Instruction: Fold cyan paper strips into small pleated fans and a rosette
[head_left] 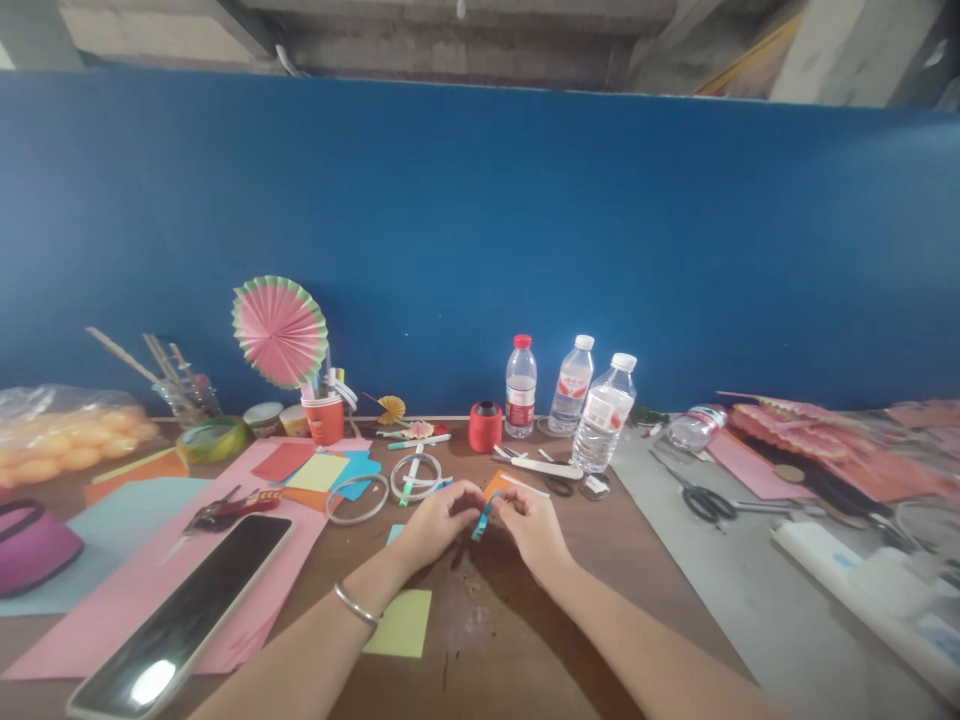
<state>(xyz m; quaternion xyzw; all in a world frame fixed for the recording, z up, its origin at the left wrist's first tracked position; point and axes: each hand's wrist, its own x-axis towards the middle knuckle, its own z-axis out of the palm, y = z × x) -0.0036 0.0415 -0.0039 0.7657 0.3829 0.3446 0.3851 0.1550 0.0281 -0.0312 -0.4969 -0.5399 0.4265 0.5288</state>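
A small, narrow blue paper strip (481,526), apparently folded, is between my two hands over the brown table. My right hand (534,527) pinches its upper end between thumb and fingers. From the other side, my left hand (442,522) has its fingers curled and closed at the strip's left edge; the exact contact of its fingertips is partly hidden. Just behind the hands lies an orange paper piece (496,484). Beneath my left forearm is a yellow-green paper square (401,625), and a bit of blue paper (394,533) shows beside that wrist.
A phone (187,610) lies on pink paper (259,615) at left. Behind are tape rolls (360,512), a red thread spool (485,430) and water bottles (602,415). A white-handled tool (547,468) lies behind my right hand; black scissors (705,500) are farther right.
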